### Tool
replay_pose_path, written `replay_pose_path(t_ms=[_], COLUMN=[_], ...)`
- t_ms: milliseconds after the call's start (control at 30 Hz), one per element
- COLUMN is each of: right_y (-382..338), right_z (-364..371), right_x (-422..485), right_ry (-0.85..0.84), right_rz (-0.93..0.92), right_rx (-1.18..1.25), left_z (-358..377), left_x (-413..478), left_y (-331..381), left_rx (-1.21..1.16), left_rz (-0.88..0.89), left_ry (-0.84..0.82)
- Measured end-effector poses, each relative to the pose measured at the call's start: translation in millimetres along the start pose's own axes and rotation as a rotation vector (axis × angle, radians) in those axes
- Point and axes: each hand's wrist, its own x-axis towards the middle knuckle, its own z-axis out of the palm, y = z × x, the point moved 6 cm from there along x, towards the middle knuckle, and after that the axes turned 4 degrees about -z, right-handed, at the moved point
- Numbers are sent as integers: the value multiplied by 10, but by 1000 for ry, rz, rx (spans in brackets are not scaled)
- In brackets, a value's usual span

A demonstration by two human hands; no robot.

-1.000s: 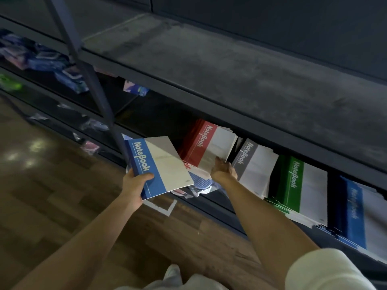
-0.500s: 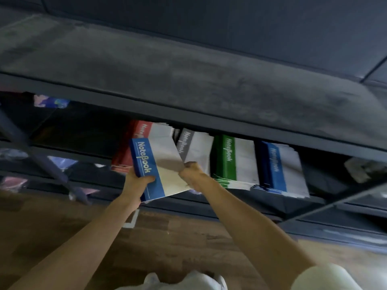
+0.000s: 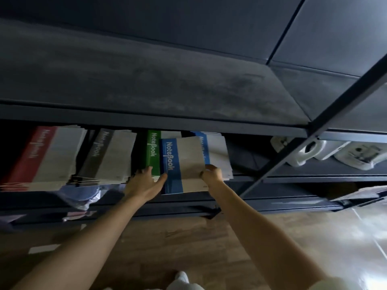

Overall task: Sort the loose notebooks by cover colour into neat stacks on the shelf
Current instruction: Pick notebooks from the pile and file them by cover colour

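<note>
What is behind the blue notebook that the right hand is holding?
The blue stack shows past its right edge, the green stack past its left. The blue notebook hides much of both covers.

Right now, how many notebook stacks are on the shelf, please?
4: red stack far left, grey stack beside it, green stack next, blue stack rightmost, partly hidden by the held notebook.

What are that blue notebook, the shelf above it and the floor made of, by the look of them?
The blue notebook: thin card cover over paper, matte and printed. The shelf: dark, dull, mottled surface, probably painted metal or board; unclear which. The floor: plank grain with bright glare, so glossy wood or laminate.
</note>
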Motion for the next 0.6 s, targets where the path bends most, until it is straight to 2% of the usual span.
replay_pose_path(t_ms=[233, 400, 500, 600], right_y=[217, 176, 121, 103], right_z=[-824, -946, -920, -886], right_x=[500, 771, 878, 925], right_ry=[151, 141, 119, 73], right_rz=[33, 49, 25, -31], right_rx=[16, 34, -71, -307], left_z=[190, 210, 224, 218], left_x=[-84, -114, -109, -99], left_y=[346, 412, 385, 352], left_rx=[277, 360, 395, 415], left_rz=[-21, -80, -116, -128], left_ry=[124, 150, 145, 161])
